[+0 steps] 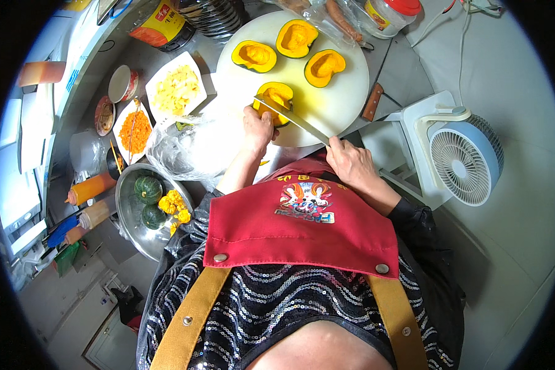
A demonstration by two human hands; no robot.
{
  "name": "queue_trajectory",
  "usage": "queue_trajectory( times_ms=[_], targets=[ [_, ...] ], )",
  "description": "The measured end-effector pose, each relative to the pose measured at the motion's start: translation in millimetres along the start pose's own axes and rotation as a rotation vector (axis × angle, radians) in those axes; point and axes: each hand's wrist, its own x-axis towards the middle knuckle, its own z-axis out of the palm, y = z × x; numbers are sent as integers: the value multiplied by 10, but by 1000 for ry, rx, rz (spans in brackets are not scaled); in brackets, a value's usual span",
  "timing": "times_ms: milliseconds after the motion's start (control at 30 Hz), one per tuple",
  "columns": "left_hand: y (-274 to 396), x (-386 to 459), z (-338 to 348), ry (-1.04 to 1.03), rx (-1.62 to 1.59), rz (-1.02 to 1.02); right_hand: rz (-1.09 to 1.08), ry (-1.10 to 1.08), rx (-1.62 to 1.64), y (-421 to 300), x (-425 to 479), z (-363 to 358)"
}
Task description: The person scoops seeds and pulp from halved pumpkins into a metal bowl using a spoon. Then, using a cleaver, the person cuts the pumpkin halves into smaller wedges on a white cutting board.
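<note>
My left hand (259,128) holds the lower left side of a hollowed pumpkin half (277,90) on the round white cutting board (326,113). My right hand (350,161) grips a kitchen knife (300,121), its handle hidden by the fingers. The blade lies across the pumpkin half, its far end near my left fingers; whether it has cut in, I cannot tell. Farther up the board, several more hollowed pumpkin halves (297,39) rest cut side up. A steel bowl (127,231) at the left holds whole green pumpkins (148,190) and orange pumpkin scraps (173,202).
White dishes of diced pale food (177,90) and chopped orange food (135,132) stand left, beside a clear plastic bag (180,152). A wooden-handled tool (373,102) lies by the board's right edge. A fan (462,162) stands at the right; a red-lidded jar (388,18) sits behind.
</note>
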Motion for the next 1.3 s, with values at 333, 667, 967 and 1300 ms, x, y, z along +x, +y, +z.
queue_trajectory(
  times_ms=[333, 667, 967, 1300],
  targets=[
    [-62, -47, 119, 93, 168, 37, 82, -116, -83, -96, 71, 53],
    [-9, 26, -38, -29, 24, -16, -127, 71, -22, 461, 89, 558],
    [-10, 15, -12, 65, 4, -39, 9, -24, -67, 63, 185, 405],
    [-34, 42, -67, 47, -42, 37, -16, 81, 123, 362, 254, 538]
  ],
)
